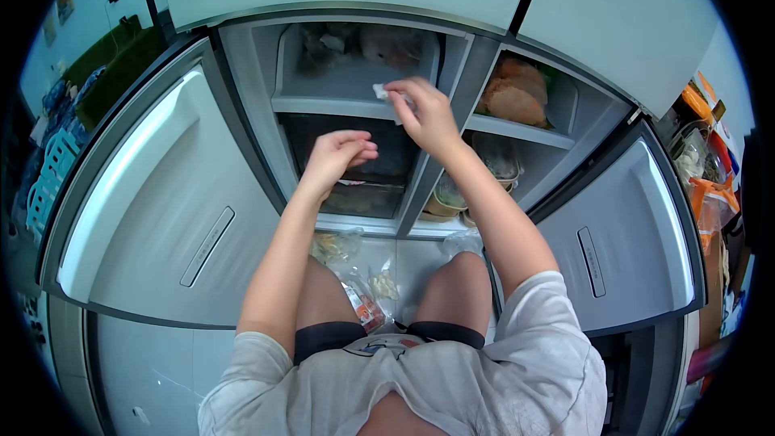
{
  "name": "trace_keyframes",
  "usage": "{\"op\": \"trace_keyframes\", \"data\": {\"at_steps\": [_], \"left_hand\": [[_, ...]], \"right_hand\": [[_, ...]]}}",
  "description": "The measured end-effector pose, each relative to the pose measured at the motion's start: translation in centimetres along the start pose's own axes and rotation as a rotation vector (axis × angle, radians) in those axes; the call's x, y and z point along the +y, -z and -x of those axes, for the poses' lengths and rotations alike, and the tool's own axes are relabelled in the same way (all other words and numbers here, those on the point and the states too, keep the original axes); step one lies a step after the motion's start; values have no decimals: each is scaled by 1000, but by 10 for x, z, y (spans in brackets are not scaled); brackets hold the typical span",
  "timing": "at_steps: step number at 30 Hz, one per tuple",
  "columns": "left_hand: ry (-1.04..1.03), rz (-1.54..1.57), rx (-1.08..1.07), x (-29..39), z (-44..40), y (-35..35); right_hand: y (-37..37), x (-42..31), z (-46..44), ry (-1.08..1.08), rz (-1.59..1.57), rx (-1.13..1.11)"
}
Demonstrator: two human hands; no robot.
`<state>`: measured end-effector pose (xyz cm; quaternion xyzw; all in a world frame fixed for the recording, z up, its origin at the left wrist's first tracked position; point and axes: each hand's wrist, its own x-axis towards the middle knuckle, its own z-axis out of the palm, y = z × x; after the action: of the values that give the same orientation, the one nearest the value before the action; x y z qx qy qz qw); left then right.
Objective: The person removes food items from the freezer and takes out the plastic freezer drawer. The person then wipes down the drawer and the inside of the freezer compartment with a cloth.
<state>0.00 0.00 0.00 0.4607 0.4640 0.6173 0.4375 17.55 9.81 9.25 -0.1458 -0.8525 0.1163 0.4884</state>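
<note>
My right hand (424, 117) pinches a small crumpled white piece, which looks like tissue (380, 91), between thumb and fingers. It is in front of the upper left freezer drawer (323, 87), whose bagged contents (391, 44) look frosted. Lower and to the left, my left hand (339, 157) has its fingers curled together, and nothing shows in them. Behind it are dark lower drawers (379, 194). To the right of my right hand, a bag of orange-brown food (514, 93) sits in the right compartment.
Both lower fridge doors, left (173, 202) and right (609, 234), stand wide open beside me. Round containers (446, 196) sit low in the right compartment. Plastic bags (335, 246) and a red-labelled package (367, 307) lie on the floor around my legs. Orange bags (714, 202) are piled at far right.
</note>
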Motion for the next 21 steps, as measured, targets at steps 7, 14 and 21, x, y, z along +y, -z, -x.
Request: {"op": "trace_keyframes", "data": {"at_steps": [7, 14, 21], "left_hand": [[-765, -1147, 374, 30, -5, -12], [-789, -1272, 370, 4, -21, -23], [-809, -1264, 341, 5, -20, -18]], "right_hand": [[60, 12, -7, 379, 621, 530], [69, 9, 0, 469, 592, 374], [35, 24, 45, 489, 526, 35]]}}
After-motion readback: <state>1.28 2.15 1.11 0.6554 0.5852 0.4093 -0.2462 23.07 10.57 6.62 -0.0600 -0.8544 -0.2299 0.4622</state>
